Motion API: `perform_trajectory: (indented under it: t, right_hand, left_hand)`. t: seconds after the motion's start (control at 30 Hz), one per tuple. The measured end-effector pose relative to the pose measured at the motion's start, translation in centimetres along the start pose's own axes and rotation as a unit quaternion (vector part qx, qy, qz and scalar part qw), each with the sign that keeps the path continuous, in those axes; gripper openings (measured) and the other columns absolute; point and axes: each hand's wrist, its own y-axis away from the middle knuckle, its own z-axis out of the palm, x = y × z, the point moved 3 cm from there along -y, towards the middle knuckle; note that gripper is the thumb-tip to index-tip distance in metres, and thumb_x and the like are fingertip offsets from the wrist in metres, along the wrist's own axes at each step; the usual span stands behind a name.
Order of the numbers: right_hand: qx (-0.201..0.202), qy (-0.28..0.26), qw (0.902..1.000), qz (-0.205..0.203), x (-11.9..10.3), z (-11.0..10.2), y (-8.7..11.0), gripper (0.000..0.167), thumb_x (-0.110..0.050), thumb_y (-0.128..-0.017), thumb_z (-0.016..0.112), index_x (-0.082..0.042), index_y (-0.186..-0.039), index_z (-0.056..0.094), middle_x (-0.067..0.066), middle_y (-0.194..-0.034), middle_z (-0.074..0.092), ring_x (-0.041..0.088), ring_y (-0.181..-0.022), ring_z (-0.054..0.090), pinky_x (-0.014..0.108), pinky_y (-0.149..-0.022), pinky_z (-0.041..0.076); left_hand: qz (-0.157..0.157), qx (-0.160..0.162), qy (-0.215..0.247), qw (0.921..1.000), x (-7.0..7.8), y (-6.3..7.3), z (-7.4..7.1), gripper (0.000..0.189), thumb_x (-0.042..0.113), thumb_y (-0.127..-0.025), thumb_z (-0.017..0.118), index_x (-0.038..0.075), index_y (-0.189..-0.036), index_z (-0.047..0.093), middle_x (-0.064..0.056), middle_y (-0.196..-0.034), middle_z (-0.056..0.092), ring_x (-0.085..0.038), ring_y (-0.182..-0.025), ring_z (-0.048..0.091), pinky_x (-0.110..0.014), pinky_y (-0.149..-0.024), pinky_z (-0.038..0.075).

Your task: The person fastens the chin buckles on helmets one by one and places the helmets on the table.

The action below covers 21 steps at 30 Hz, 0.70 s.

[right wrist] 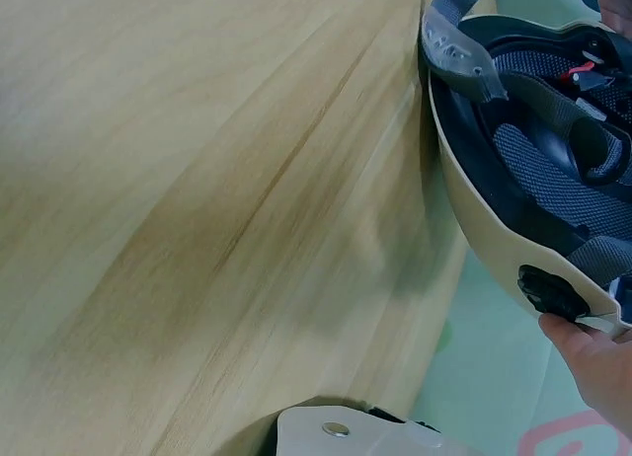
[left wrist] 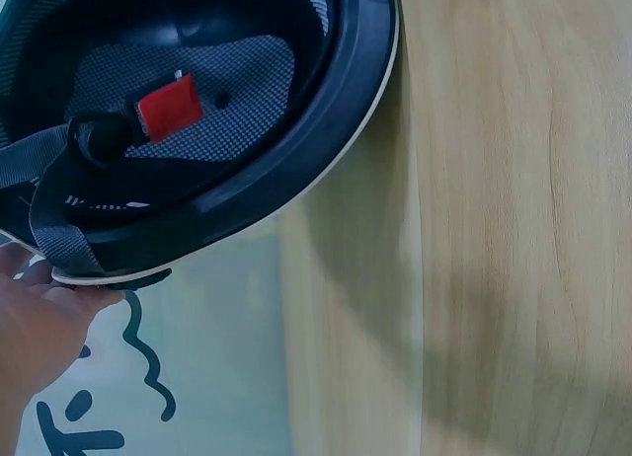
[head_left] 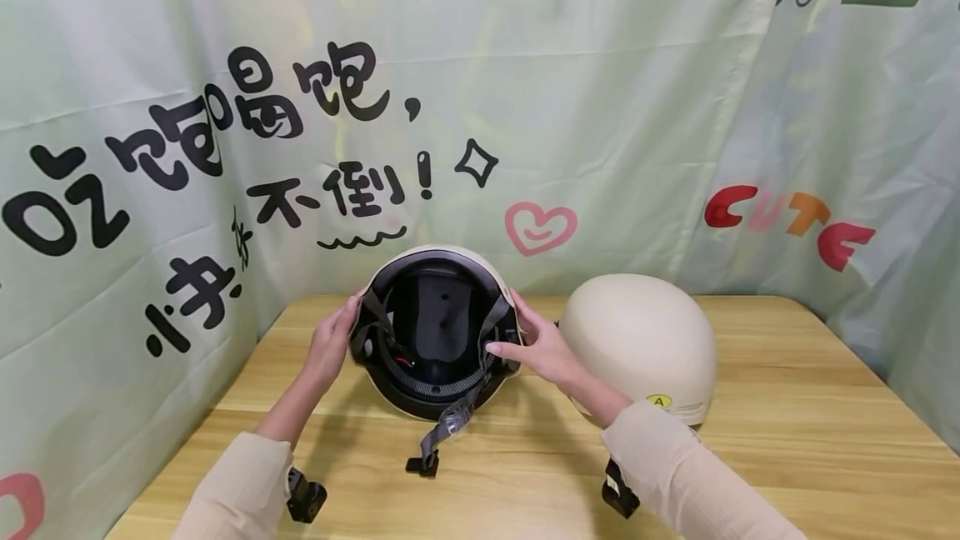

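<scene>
An upturned beige helmet (head_left: pixel 442 319) is tilted toward me, its black padded inside showing in the head view. My left hand (head_left: pixel 333 344) grips its left rim. At the right rim my right hand (head_left: pixel 547 350) holds the shell, thumb over the edge beside the strap. A grey chin strap (head_left: pixel 453 419) hangs over the front rim, with clear plastic on it and a black buckle (head_left: pixel 423 463) at its end. Inside, a red buckle tab (left wrist: pixel 170 108) shows in the left wrist view. The right wrist view has a black side fitting (right wrist: pixel 551 293) near my right thumb.
A second beige helmet (head_left: pixel 637 340) sits dome up on the wooden table (head_left: pixel 810 407), just right of my right hand, with a yellow sticker (head_left: pixel 659 400). Behind the table hangs a printed pale green cloth (head_left: pixel 615 107). Black devices (head_left: pixel 306 497) are at both wrists.
</scene>
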Motion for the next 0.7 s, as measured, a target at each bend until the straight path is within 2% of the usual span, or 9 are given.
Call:
perform_trajectory:
  t: [0.2, 0.4, 0.6, 0.7]
  right_hand:
    - [0.01, 0.018, 0.9996, 0.018, 0.0, -0.1, -0.3, 0.089, -0.023, -0.08, 0.072, -0.022, -0.149, 0.017, 0.008, -0.154, 0.02, 0.023, -0.14, 0.024, 0.045, -0.112, 0.027]
    - [0.025, 0.04, 0.9983, 0.035, -0.2, -0.2, -0.3, 0.09, -0.03, -0.08, 0.072, -0.018, -0.15, 0.016, 0.008, -0.155, 0.019, 0.027, -0.142, 0.02, 0.049, -0.113, 0.024]
    - [0.04, 0.018, 0.9979, 0.049, 0.0, 0.3, -0.4, 0.087, -0.028, -0.077, 0.074, -0.015, -0.148, 0.024, 0.013, -0.149, 0.033, 0.027, -0.139, 0.028, 0.049, -0.11, 0.03]
    - [0.048, 0.024, 0.9972, 0.052, 0.1, 0.3, -0.4, 0.088, -0.03, -0.076, 0.075, -0.014, -0.147, 0.024, 0.015, -0.149, 0.033, 0.029, -0.139, 0.027, 0.05, -0.109, 0.03]
  left_hand:
    - [-0.016, 0.001, -0.003, 0.9999, 0.0, -0.3, 0.0, 0.051, 0.035, -0.101, 0.03, 0.003, -0.136, 0.045, -0.016, -0.142, 0.041, -0.027, -0.133, 0.036, -0.039, -0.112, 0.027]
    - [-0.028, -0.006, -0.011, 0.9995, -0.1, -0.8, 0.2, 0.055, 0.04, -0.1, 0.029, 0.002, -0.138, 0.042, -0.018, -0.145, 0.037, -0.03, -0.136, 0.032, -0.041, -0.114, 0.024]
    - [-0.028, -0.003, -0.002, 0.9996, -0.6, -1.1, 0.1, 0.055, 0.038, -0.1, 0.03, -0.001, -0.137, 0.042, -0.02, -0.145, 0.036, -0.035, -0.134, 0.035, -0.043, -0.114, 0.024]
    - [-0.025, -0.004, 0.011, 0.9996, -0.6, -1.1, 0.2, 0.055, 0.037, -0.1, 0.03, -0.002, -0.137, 0.042, -0.021, -0.145, 0.035, -0.038, -0.133, 0.036, -0.043, -0.114, 0.024]
